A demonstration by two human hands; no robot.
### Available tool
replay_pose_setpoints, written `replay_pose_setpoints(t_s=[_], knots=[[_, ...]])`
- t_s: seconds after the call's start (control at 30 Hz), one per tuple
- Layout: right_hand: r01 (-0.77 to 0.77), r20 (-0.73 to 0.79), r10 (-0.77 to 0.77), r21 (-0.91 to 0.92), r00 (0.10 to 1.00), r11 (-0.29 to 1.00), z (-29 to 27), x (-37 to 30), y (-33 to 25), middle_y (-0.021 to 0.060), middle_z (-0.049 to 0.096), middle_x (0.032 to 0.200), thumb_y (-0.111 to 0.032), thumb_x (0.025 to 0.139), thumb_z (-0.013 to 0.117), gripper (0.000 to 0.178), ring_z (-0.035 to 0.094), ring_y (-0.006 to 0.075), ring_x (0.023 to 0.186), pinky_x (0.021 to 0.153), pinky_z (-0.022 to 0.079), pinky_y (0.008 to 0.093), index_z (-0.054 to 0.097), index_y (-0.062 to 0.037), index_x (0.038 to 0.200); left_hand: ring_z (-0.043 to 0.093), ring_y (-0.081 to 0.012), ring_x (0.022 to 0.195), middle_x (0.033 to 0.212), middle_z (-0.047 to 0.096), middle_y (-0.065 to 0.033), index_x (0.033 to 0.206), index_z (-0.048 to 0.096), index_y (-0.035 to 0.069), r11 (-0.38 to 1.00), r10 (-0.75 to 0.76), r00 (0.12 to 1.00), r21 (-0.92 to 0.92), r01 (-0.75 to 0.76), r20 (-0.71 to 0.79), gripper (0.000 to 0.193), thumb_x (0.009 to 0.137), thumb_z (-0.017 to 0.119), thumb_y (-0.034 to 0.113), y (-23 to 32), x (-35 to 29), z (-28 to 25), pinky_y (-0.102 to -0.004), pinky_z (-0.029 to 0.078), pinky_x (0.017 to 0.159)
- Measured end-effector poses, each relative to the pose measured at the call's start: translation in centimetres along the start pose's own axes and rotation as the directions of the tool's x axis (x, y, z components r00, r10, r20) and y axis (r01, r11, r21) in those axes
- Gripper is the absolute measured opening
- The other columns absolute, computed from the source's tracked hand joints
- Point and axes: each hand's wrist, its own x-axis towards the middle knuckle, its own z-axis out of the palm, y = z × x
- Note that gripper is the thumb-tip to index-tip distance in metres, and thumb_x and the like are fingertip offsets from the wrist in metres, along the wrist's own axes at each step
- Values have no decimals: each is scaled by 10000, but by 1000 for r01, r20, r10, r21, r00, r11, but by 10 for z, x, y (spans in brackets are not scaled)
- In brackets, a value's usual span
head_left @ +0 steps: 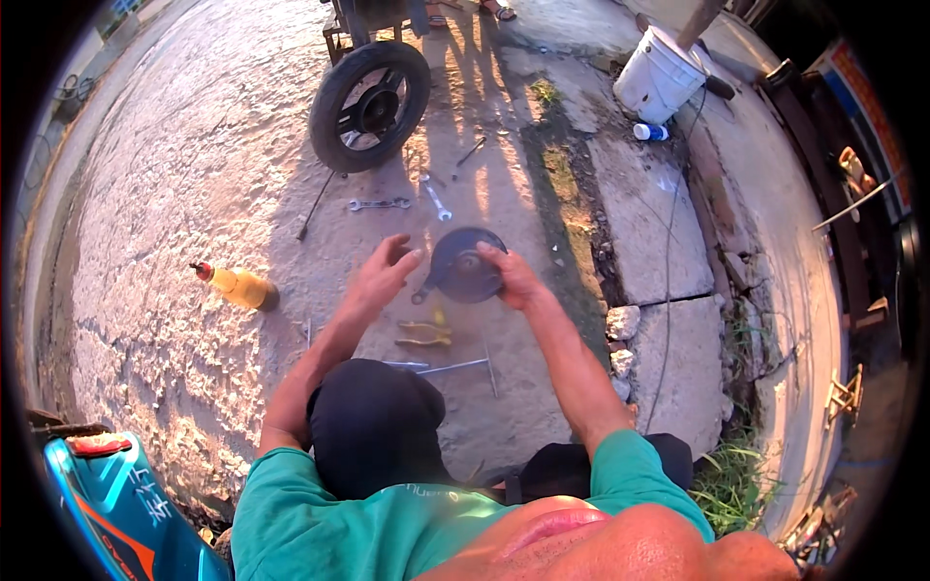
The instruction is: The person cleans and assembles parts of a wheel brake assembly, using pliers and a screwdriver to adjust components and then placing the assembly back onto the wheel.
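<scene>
My right hand [518, 281] grips a round dark brake plate [459, 279] by its right side, with the thumb on its face. A small arm with a hole sticks out from the plate's lower left. To the left of the plate, apart from it, my left hand [378, 278] is empty with its fingers spread. Pliers with yellow handles [424, 336] lie on the ground just below the plate. Closer to my knees is a metal T-handle wrench [455, 367]. Beyond the plate lie two spanners, one sideways [380, 204] and one slanted [436, 198].
A spoked motorcycle wheel [326, 126] stands upright ahead, near a person's feet [499, 10]. A yellow bottle with a red cap [244, 288] is at left. The teal container [145, 504] sits at lower left. At far right stand a white bucket [654, 82] and broken concrete slabs [649, 232].
</scene>
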Motion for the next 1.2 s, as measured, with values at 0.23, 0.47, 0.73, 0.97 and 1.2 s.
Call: replay_pose_setpoints(t_s=[0.23, 0.47, 0.73, 0.97, 1.2], knots=[[-71, 127, 67, 29, 990, 997, 12, -3, -1, 110, 720, 1214, -351, 999, 693, 492, 722, 192, 1048, 936, 601, 364, 602, -7, 1338, 612, -231, 1174, 1337, 604, -126, 1550, 389, 59, 805, -132, 927, -507, 307, 351, 628, 1049, 602, 372, -34, 1, 15, -398, 525, 947], [-184, 226, 194, -64, 955, 981, 1, -8, -1, 113, 727, 1187, -410, 989, 691, 539, 726, 192, 1026, 927, 603, 357, 606, -4, 1334, 625, -255, 1242, 1380, 608, -115, 1553, 373, 66, 676, 7, 852, -630, 381, 523, 761, 973, 719, 416, -36, -12, 31, -451, 534, 1042], [-213, 123, 235, -169, 964, 962, 13, -7, -5, 95, 735, 1167, -526, 1011, 610, 559, 723, 190, 989, 917, 583, 368, 653, -29, 1263, 642, -265, 1244, 1386, 622, -134, 1501, 446, 84, 642, -127, 866, -625, 444, 484, 564, 1060, 584, 407, -40, -13, 45, -488, 529, 1077], [-198, -131, 187, -76, 974, 977, -9, 9, 3, 59, 725, 1073, -599, 1016, 550, 557, 690, 199, 954, 869, 549, 391, 687, -83, 1177, 654, -291, 1204, 1351, 634, -129, 1476, 493, 82, 578, -121, 968, -776, 250, 222, 475, 1086, 541, 349, -38, -5, 37, -477, 545, 1022], [-197, 21, 206, -214, 978, 957, 14, 12, 56, 65, 728, 1035, -599, 1020, 548, 573, 691, 195, 888, 818, 558, 377, 646, -74, 1228, 559, -236, 1343, 1462, 582, -72, 1503, 465, 135, 565, -171, 983, -810, 158, 73, 531, 1109, 415, 488, -46, 13, 25, -513, 436, 1128]])
